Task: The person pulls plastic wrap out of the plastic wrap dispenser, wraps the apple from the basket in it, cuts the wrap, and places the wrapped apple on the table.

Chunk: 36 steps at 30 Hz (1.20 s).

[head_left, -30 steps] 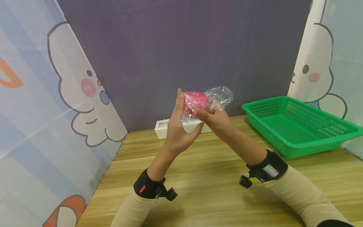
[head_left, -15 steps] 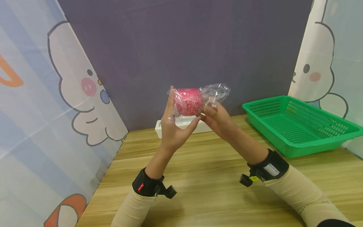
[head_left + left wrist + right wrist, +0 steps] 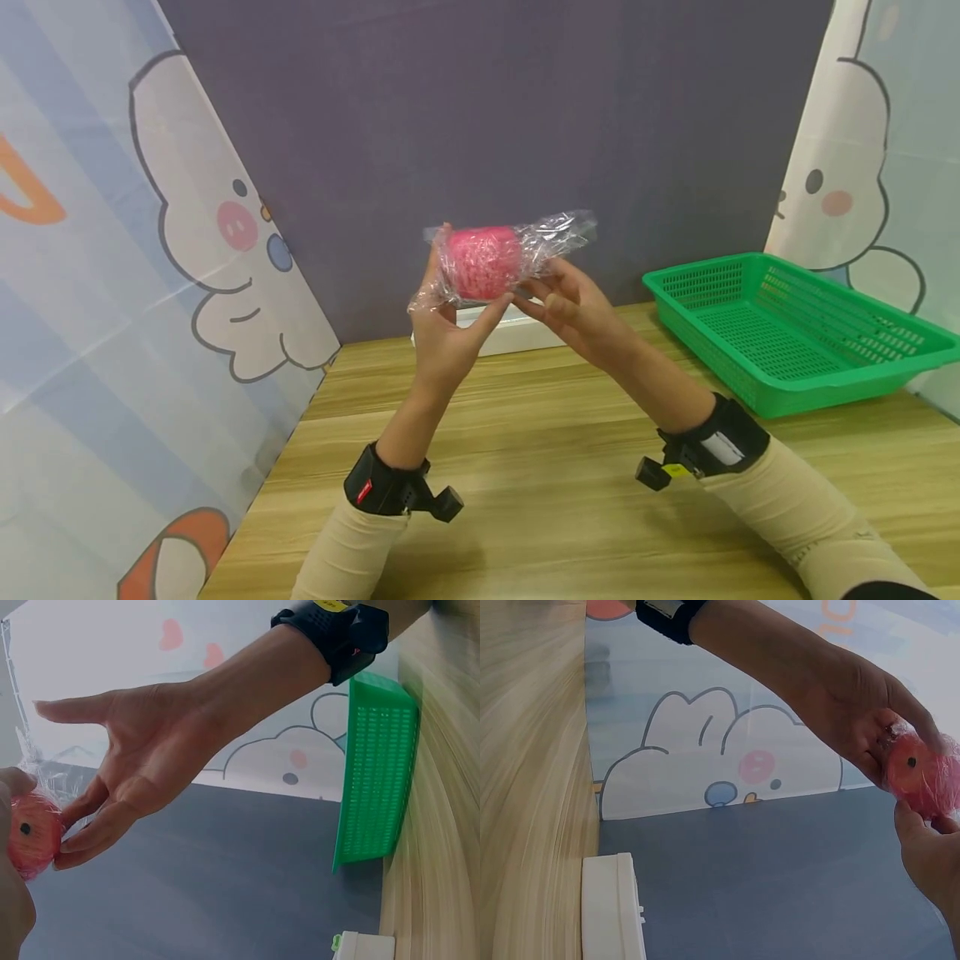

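A pink-red apple (image 3: 483, 262) wrapped in clear plastic film is held up above the table, level with the dark backdrop. My left hand (image 3: 442, 346) grips it from the left, its thumb below and fingers behind. Loose film (image 3: 561, 235) sticks out twisted to the right of the fruit. Just under that tail, my right hand (image 3: 588, 321) touches the wrapped fruit with its fingertips. Seen in the left wrist view, the right hand (image 3: 154, 750) has its thumb spread away and its fingers fairly straight against the apple (image 3: 43, 838). A dark spot marks the apple (image 3: 919, 780) in the right wrist view.
Behind the hands a long white box (image 3: 517, 336) lies on the wooden table (image 3: 540, 483), against the dark backdrop. A green perforated basket (image 3: 780, 396) stands at the right. Cartoon-printed cloths hang on both sides.
Both hands have shifted the wrapped apple left and slightly up. The right thumb has come off the fruit, and the film tail has stretched out longer to the right.
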### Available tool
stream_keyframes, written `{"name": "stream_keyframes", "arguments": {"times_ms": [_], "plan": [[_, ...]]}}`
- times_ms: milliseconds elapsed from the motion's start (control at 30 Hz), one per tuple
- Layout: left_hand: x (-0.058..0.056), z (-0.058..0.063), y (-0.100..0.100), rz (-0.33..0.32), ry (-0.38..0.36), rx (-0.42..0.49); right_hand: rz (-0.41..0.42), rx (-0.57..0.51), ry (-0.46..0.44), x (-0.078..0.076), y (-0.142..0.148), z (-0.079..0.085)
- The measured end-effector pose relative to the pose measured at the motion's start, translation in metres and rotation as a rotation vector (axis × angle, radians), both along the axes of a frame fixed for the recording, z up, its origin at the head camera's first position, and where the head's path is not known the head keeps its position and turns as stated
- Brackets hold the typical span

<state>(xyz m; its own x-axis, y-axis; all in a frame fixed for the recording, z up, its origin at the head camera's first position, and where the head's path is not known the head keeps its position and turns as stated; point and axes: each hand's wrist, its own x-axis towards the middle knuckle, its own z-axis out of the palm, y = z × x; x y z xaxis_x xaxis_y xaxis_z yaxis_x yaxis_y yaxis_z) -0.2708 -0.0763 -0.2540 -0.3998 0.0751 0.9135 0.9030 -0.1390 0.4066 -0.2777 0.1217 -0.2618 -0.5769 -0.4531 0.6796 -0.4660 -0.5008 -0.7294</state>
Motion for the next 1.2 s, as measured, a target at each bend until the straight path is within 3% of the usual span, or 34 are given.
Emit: {"name": "stream_keyframes", "arguments": {"times_ms": [133, 333, 567, 767, 867, 1200], "plan": [[-0.001, -0.001, -0.002, -0.08, -0.053, 0.05, 0.003, -0.005, 0.016, 0.0, 0.0, 0.002], [0.005, -0.003, -0.004, -0.205, -0.193, 0.106, -0.053, -0.04, 0.076, -0.001, -0.001, 0.0], [0.01, -0.003, -0.002, -0.223, -0.262, 0.122, -0.194, -0.074, 0.195, 0.003, -0.004, 0.0], [0.012, -0.003, 0.003, -0.33, -0.327, 0.116, -0.39, -0.025, 0.332, 0.003, -0.004, -0.001], [0.011, -0.004, 0.005, -0.371, -0.343, 0.1, -0.423, -0.013, 0.376, 0.004, -0.004, 0.0], [0.009, -0.005, 0.006, -0.403, -0.366, 0.038, -0.54, 0.03, 0.43, 0.003, -0.001, 0.002]]}}
